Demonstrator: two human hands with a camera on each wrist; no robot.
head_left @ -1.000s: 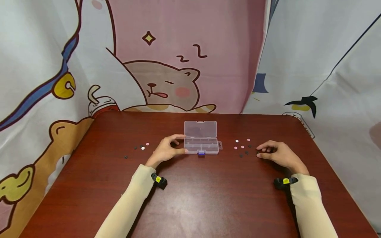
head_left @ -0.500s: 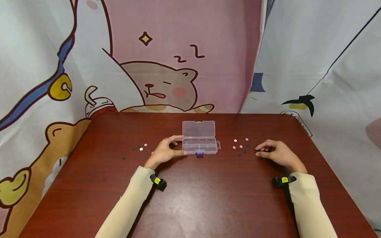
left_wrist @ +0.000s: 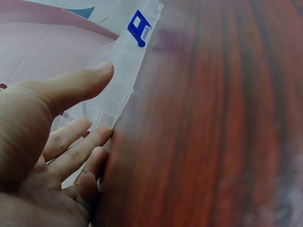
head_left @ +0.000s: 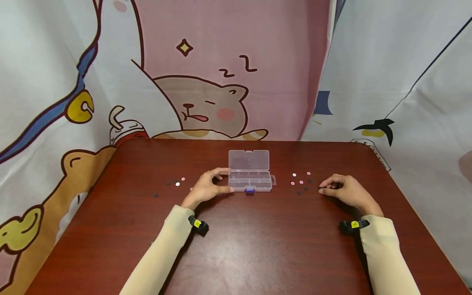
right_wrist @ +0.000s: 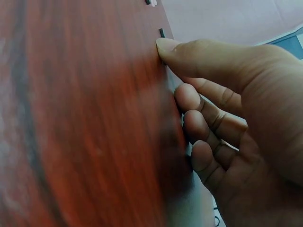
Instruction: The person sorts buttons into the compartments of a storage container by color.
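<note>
A clear plastic compartment box (head_left: 249, 180) stands on the table with its lid (head_left: 248, 160) raised at the back and a blue latch (left_wrist: 139, 28) at the front. My left hand (head_left: 207, 188) grips the box's left end, thumb at the front and fingers behind. On the right, my right hand (head_left: 346, 191) has thumb and index finger together at the tabletop, pinching a small black disc (head_left: 320, 188). That disc is mostly hidden by the fingertips. In the right wrist view, the thumb (right_wrist: 203, 56) meets the table surface and the other fingers are curled.
Several small black, pink and white discs, such as a white disc (head_left: 294, 175), lie between the box and my right hand. Another loose group, with a white disc (head_left: 177, 184), lies left of my left hand. The brown table (head_left: 258, 246) ends at a printed curtain (head_left: 287, 73).
</note>
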